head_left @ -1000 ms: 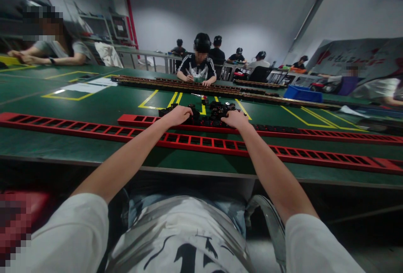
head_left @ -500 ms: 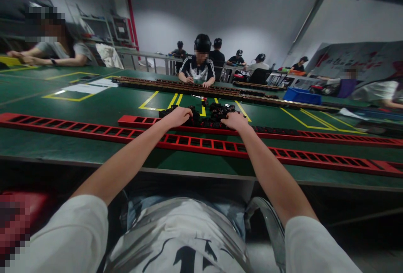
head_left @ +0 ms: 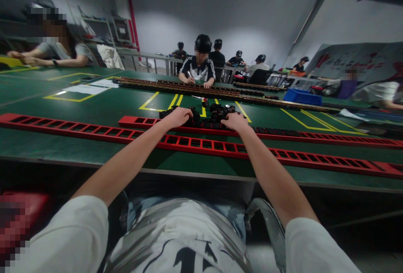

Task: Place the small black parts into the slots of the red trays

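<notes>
- Left black cluster (head_left: 195, 115): small dark parts, heaped at the left hand (head_left: 179, 116); individual shapes unclear.
- Right black cluster (head_left: 217, 112): similar heap, at the right hand (head_left: 235, 121).
- Rear red rack (head_left: 126, 123): long, slotted, flat on table (head_left: 195, 164); black pieces (head_left: 277, 132) line its middle, left-end slots open.

The green bench (head_left: 201, 161) bears two long red ladder-like strips (head_left: 9, 117) toward its near edge, two heaps of black parts (head_left: 218, 113) and one blue rectangular bin (head_left: 302, 98).
</notes>
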### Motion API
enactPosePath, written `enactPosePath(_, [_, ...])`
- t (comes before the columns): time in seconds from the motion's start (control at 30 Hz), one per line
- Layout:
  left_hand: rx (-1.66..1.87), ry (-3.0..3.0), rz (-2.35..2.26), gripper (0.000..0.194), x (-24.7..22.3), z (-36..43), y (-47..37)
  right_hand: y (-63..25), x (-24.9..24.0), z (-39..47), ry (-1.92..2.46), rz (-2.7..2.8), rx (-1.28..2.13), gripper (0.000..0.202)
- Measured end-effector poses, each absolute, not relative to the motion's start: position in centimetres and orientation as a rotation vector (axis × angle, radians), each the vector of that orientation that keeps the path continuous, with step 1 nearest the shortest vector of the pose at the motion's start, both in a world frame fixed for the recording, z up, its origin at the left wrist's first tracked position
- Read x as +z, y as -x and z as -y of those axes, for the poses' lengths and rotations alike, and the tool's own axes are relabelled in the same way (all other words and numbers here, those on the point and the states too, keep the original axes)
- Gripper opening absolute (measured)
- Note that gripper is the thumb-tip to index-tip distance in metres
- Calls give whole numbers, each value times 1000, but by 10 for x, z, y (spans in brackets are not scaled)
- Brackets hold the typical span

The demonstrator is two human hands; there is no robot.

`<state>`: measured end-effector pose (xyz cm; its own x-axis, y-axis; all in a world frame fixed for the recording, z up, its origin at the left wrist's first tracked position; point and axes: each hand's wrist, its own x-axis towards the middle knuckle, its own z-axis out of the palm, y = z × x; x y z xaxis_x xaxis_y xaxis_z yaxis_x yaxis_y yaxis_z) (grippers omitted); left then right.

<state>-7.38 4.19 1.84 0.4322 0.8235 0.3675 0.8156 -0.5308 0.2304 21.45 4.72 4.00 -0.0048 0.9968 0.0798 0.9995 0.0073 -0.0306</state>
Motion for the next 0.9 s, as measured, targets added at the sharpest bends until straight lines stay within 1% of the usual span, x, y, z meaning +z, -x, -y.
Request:
enactPosePath(0.2, [765,-2601,-1491,36,19,-40,74,-214,41,-46,2153,2175,-55,55])
enactPosePath(0.9, [760,-2554,-1511,37,22,-36,74,-214,41,-48,2169,2174,-43,55])
